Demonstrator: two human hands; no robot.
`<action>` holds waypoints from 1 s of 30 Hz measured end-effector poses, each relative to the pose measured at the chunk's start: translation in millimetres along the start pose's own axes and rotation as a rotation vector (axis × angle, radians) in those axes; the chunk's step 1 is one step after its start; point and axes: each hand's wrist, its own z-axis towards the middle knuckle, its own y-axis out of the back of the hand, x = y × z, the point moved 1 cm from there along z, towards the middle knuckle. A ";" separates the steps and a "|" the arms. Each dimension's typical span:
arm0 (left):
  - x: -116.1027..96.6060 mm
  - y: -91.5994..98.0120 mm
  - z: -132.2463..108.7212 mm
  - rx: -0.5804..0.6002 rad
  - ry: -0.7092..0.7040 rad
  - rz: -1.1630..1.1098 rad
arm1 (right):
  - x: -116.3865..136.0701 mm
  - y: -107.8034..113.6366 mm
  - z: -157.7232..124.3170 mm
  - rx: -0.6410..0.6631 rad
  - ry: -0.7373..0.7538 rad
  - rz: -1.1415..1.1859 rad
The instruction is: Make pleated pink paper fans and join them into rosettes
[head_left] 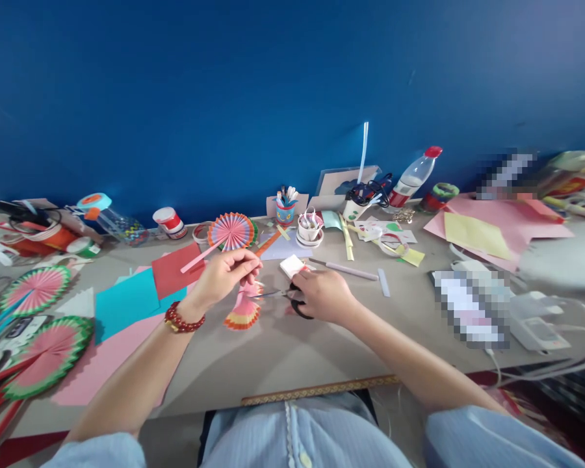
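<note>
My left hand (229, 270), with a red bead bracelet (184, 318) at its wrist, is closed in a pinch. A small pink pleated paper fan (244, 313) with a yellow and orange edge hangs from its fingers. My right hand (324, 294) is wrapped round black-handled scissors (301, 309). The blades point left and reach the side of the paper fan; whether they touch it I cannot tell. Just beyond my right fingers lies a small white block (291, 265). A finished round fan (231, 232) with a pink stick lies behind my left hand.
Red paper (178, 268), blue paper (124, 304) and pink paper lie at left, near green-edged fans (49, 357). A cutter knife (351, 270), cups and a bottle (414, 179) stand or lie toward the blue wall. A power strip (536, 318) with cables is at right.
</note>
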 end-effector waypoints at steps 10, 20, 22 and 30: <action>-7.8 -15.0 11.6 0.079 -0.075 0.019 | -20.4 -45.0 -49.9 0.158 -0.164 0.095; -4.7 -45.8 50.4 0.145 -0.203 0.286 | -56.1 -25.2 -55.7 0.126 0.060 0.488; -4.1 -45.7 50.2 0.126 -0.229 0.324 | -62.2 -22.8 -51.8 0.154 0.073 0.502; -3.2 -33.4 39.3 0.045 -0.231 0.366 | -55.7 -38.1 2.1 0.017 -0.338 0.402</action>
